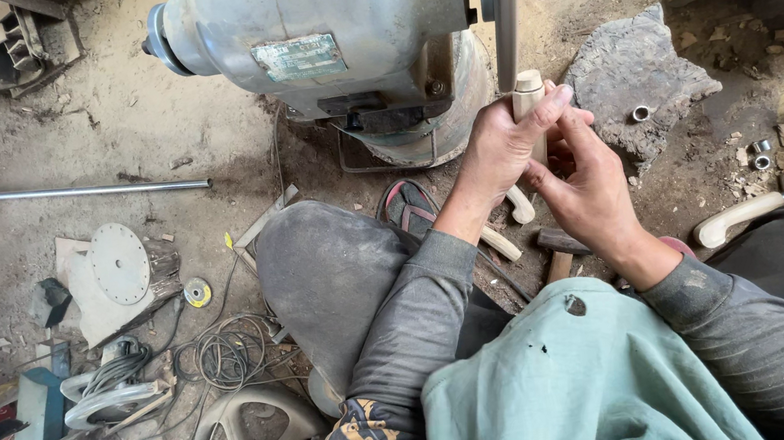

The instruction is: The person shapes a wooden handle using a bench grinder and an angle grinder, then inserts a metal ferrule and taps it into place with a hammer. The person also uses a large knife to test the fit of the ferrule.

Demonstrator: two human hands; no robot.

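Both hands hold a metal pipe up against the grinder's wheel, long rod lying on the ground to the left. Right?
Not quite: the head view shows the left hand and right hand holding a pale wooden piece, not a metal pipe, against the grinder's wheel. The long rod does lie on the ground to the left.

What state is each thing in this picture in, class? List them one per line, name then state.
wooden piece: upright, held against the grinding wheel by both hands
left hand: gripping the wooden piece
right hand: closed around the wooden piece from below
grinding wheel: mounted edge-on; spinning or still cannot be told
steel rod: lying flat on the ground
cable: coiled loosely
wooden handle: lying loose on the ground
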